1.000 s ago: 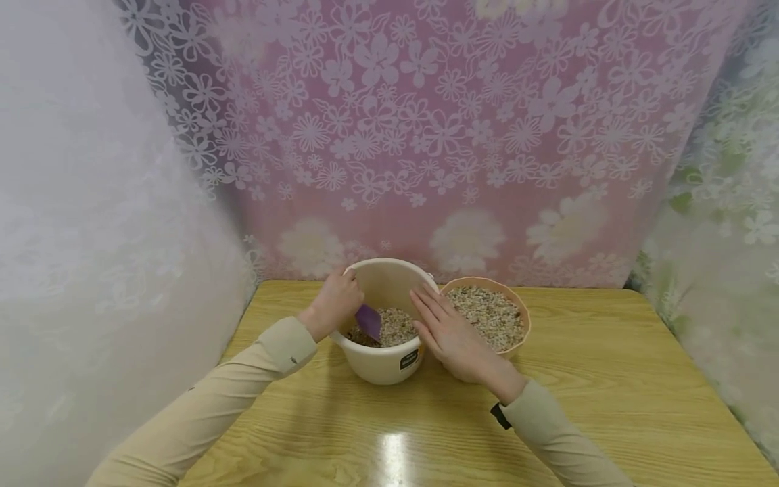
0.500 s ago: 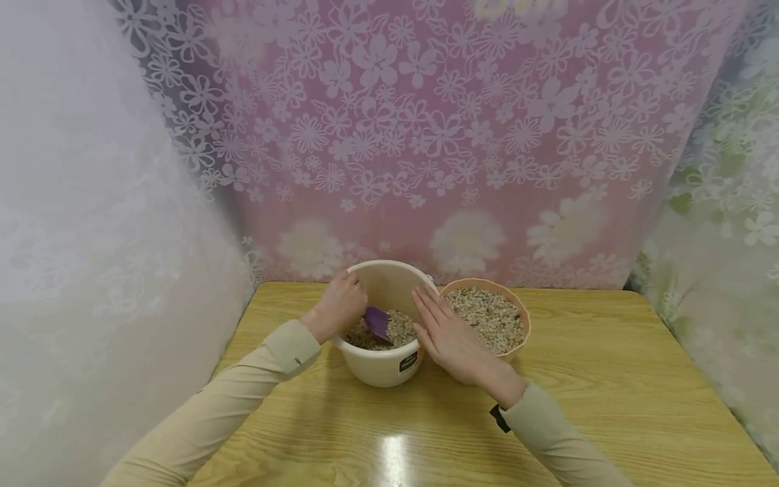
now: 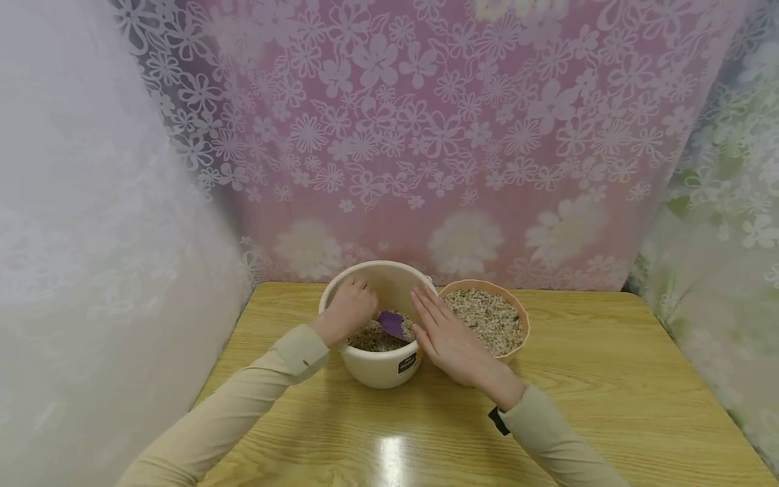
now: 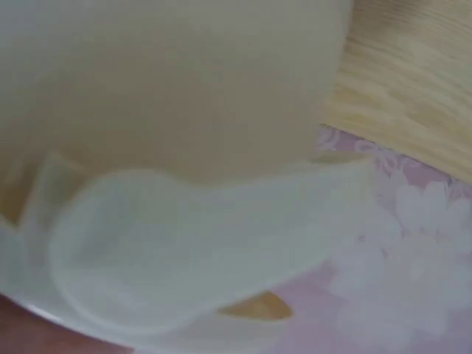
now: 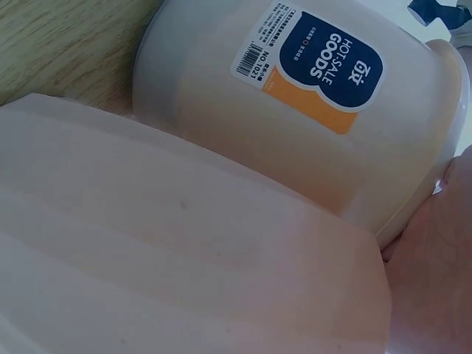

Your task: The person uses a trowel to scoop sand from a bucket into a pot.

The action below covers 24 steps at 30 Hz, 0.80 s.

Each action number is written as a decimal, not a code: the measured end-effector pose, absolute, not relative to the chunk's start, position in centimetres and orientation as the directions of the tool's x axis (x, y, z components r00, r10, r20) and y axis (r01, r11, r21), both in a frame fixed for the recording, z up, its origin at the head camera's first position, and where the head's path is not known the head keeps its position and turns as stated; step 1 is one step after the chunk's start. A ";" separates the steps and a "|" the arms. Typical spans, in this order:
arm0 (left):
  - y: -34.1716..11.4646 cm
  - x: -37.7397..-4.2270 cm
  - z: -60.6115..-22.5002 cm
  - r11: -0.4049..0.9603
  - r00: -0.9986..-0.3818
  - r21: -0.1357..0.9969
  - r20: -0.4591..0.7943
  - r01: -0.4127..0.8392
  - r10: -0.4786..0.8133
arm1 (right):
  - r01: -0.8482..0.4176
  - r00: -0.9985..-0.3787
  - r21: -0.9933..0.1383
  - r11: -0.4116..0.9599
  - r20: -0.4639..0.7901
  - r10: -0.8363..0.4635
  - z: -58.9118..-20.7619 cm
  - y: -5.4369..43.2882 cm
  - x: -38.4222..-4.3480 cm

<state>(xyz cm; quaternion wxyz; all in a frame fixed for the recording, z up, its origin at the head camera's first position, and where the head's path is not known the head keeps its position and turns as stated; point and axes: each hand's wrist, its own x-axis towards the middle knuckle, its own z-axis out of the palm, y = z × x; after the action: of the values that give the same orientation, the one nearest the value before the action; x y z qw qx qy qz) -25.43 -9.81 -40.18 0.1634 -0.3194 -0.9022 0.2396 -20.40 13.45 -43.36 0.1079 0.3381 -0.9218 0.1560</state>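
A cream plastic bucket (image 3: 380, 370) stands on the table, holding a layer of mixed pale and brown grains (image 3: 370, 338). Inside it, my left hand (image 3: 349, 310) grips a purple scoop (image 3: 392, 325) whose blade dips into the grains; its handle is hidden in the fist. My right hand (image 3: 453, 345) lies over the bucket's right rim with fingers straight. In the left wrist view the bucket wall (image 4: 177, 88) and its white handle mount (image 4: 162, 243) fill the frame; the scoop is out of sight. The right wrist view shows the bucket's label (image 5: 332, 63).
Against the bucket's right side stands a peach bowl (image 3: 526, 331) full of similar grains; its outer wall (image 5: 184, 251) fills much of the right wrist view. The wood-grain table (image 3: 578, 406) meets a pink floral backdrop (image 3: 389, 135) behind, with pale cloth at both sides.
My left hand has moved rightward and lower into the bucket, pushing the scoop through the grains toward the right wall. My right hand stays on the rim.
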 end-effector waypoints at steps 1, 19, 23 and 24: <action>-9.6 -25.4 -40.3 0.680 -0.746 -0.541 0.138 0.495 0.652 | -0.657 -0.748 -0.214 0.723 0.307 -0.589 -43.4 13.4 -20.4; -11.3 -24.2 -39.8 0.825 -0.824 -0.296 0.170 0.481 0.541 | -0.650 -0.752 -0.214 0.730 0.321 -0.576 -43.4 13.4 -20.3; -12.0 -23.8 -39.5 0.843 -0.825 -0.269 0.213 0.466 0.523 | -0.653 -0.750 -0.226 0.723 0.321 -0.578 -43.3 13.4 -20.2; -12.3 -23.7 -39.5 0.843 -0.823 -0.275 0.223 0.461 0.523 | -0.654 -0.750 -0.228 0.721 0.321 -0.578 -43.3 13.4 -20.2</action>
<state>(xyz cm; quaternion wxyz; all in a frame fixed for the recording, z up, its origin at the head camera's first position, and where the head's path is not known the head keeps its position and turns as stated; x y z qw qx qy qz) -23.67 -12.27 -39.45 0.1465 -0.2593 -0.9488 0.1050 -20.18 13.44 -43.34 0.1144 0.3346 -0.9206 0.1656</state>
